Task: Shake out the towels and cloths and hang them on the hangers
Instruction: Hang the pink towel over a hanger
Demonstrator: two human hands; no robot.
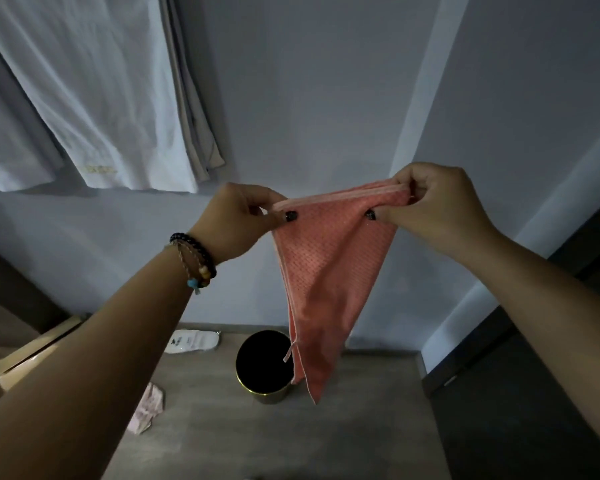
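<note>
- One wall [326, 98], plain and pale, fills the view from 10 to 2 o'clock.
- One curtain [84, 91] at 10 o'clock: white creased fabric in vertical folds, with a beige lining edge on its right side.
- One floor [361, 427], grey wood-look planks, at 6 o'clock.
- One cloth [329, 271], salmon pink with a waffle weave and paler hemmed edge, at the centre. It is doubled over and hangs in a downward triangle, its tip in front of the bin, a small loop dangling at its lower left.
- One bin [262, 367], a round can with a dark inside and a brass-coloured rim, at 6 o'clock on the floor.
- Two hands, both raised at mid-height, arms stretched forward:
  - left hand [238, 220] at 9 o'clock of the cloth, thumb and fingers pinching its top left corner; beaded bracelets [193, 259] on the wrist.
  - right hand [433, 206] at 3 o'clock, pinching the top right corner, fingers curled.
- One white insole [193, 341] on the floor, left of the bin.
- One crumpled pale pink rag [146, 412] at 7 o'clock on the floor.
</note>
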